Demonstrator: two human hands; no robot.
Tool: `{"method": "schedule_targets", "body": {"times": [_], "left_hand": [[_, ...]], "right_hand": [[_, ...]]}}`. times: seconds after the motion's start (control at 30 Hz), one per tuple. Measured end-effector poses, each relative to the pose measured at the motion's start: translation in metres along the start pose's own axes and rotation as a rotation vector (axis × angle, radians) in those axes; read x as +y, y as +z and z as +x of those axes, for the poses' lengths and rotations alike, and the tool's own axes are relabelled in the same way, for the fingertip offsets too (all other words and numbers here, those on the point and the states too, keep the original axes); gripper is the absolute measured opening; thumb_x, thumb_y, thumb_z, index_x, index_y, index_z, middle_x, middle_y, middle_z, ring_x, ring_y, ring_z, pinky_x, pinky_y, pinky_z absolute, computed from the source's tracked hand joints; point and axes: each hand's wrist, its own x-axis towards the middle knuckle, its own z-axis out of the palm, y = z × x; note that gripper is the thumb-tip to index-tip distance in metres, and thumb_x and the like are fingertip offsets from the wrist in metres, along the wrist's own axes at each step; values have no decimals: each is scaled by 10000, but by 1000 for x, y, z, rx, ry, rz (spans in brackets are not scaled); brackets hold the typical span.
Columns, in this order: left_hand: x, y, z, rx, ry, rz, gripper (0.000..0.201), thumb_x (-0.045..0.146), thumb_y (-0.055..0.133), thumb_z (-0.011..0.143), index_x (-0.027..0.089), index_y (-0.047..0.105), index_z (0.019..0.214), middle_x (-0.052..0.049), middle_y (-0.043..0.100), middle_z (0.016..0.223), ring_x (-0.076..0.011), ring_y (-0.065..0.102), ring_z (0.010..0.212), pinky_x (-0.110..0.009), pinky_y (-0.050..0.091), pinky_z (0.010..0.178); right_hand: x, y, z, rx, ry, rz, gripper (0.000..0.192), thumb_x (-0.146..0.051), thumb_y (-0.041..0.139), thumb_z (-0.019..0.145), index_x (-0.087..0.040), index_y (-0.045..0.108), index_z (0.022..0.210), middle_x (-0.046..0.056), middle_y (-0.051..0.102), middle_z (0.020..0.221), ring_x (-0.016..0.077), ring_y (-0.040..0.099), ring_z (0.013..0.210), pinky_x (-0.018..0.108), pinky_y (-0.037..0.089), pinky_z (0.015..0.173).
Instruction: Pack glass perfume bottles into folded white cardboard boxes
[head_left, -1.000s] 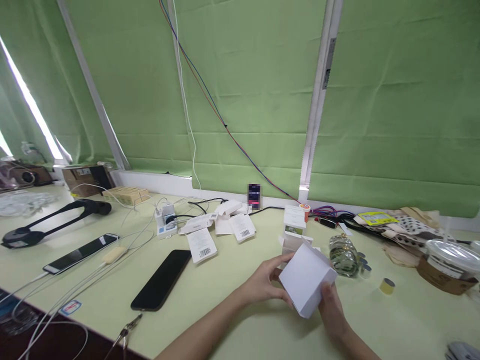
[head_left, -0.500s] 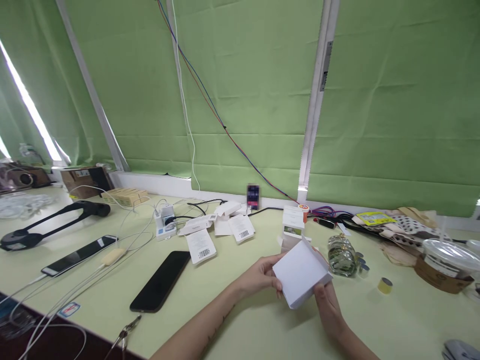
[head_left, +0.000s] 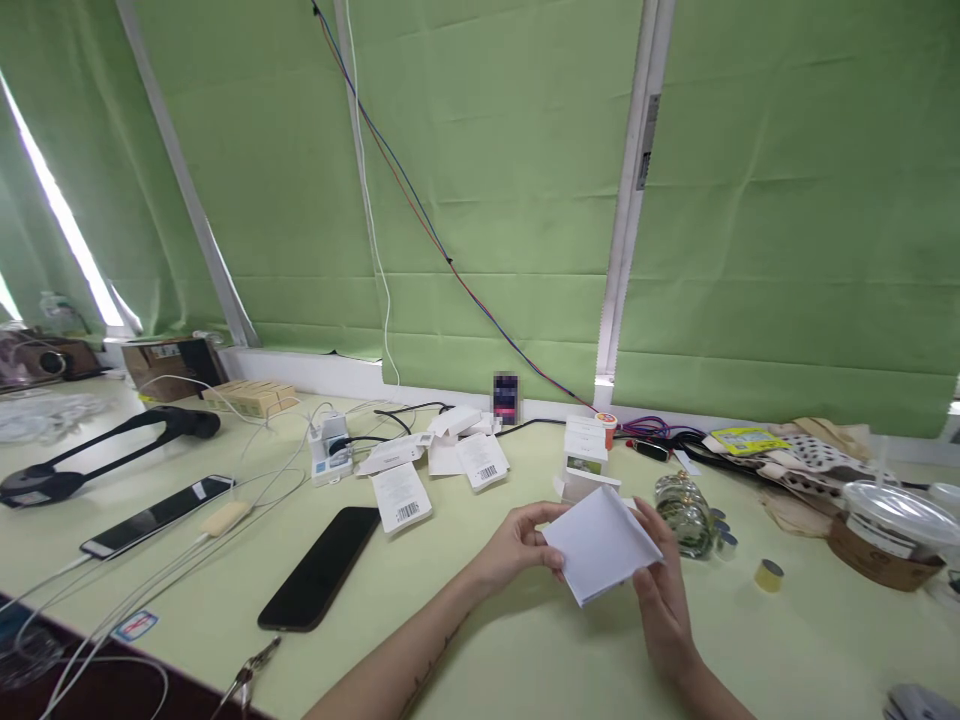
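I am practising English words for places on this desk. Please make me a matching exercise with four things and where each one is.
Things:
1. white box
2. black phone
3. glass bottle
4. yellow tape roll

Places:
A. lying on its side, beside the right hand
B. alone on the table, far right
C. held between both hands
D. flat, beyond the left hand

Pairs: 1-C, 2-D, 3-A, 4-B

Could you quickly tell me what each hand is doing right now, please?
Left hand: closed on the left edge of the white box, held above the table.
Right hand: gripping the same box from its right side.
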Motion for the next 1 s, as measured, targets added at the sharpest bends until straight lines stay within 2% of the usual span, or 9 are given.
{"method": "schedule_targets", "body": {"times": [0.1, 0.2, 0.37, 0.43, 0.5, 0.6, 0.7, 0.8, 1.0], "left_hand": [[2, 2, 0, 99, 79, 38, 555, 255, 822, 603, 210, 616, 1116, -23, 602, 948, -127, 624, 655, -264, 541, 591], [4, 5, -1, 163, 161, 102, 513, 245, 817, 613, 220, 606, 1079, 13, 532, 881, -120, 612, 674, -248, 530, 598], [-1, 6, -5, 198, 319, 348, 571, 270, 829, 606, 216, 546, 1100, 13, 526, 843, -146, 569, 775, -258, 479, 698], [-5, 4, -5, 277, 433, 445, 623, 320, 819, 619, 225, 496, 1144, -10, 538, 911, -171, 541, 844, -301, 458, 776], [-10, 3, -5, 397, 523, 549, 582, 352, 771, 679, 229, 459, 1155, -45, 518, 1027, -201, 506, 947, -350, 425, 867], [-19, 1, -1, 502, 522, 666, 521, 297, 706, 750, 235, 406, 1171, -79, 454, 1175, -237, 443, 1122, -413, 355, 988], [-29, 3, 8, 411, 446, 671, 601, 207, 692, 746, 252, 353, 1240, -91, 380, 1333, -255, 338, 1282, -441, 271, 1080], [-34, 6, 18, 292, 363, 636, 634, 117, 639, 757, 261, 343, 1298, -76, 396, 1370, -246, 337, 1302, -440, 246, 1106], [-27, 14, 15, 213, 358, 676, 569, 62, 520, 817, 264, 379, 1330, -83, 468, 1303, -235, 433, 1210, -415, 376, 1025]], "right_hand": [[2, -2, 4, 101, -32, -31, 394, -409, 556, 856, -283, 468, 1219, 75, 535, 1149, 160, 578, 783, 252, 480, 585], [-1, -3, 9, 102, -41, -81, 188, -369, 535, 883, -251, 570, 1026, 21, 553, 925, 105, 511, 620, 240, 461, 557], [-7, -8, 18, 78, -36, -69, 178, -377, 543, 881, -217, 611, 917, 6, 546, 822, 92, 491, 566, 231, 433, 489], [-9, -11, 22, 125, -17, -21, 181, -383, 554, 875, -214, 596, 927, -14, 534, 707, 98, 479, 535, 216, 402, 434], [-11, -15, 28, 200, -12, 27, 180, -387, 558, 874, -215, 571, 923, -36, 508, 611, 105, 476, 516, 206, 384, 409], [-14, -22, 37, 286, -34, 76, 186, -392, 577, 863, -215, 535, 904, -45, 518, 596, 101, 477, 502, 206, 380, 412], [-15, -27, 43, 305, -39, 78, 206, -400, 596, 848, -215, 520, 900, -48, 523, 602, 98, 478, 501, 210, 381, 424], [-14, -30, 45, 290, -40, 42, 214, -412, 579, 857, -213, 522, 913, -49, 508, 599, 93, 463, 496, 211, 368, 427], [-14, -35, 48, 278, -112, -5, 208, -406, 560, 865, -223, 535, 958, -41, 486, 661, 89, 458, 502, 219, 349, 434]]}}
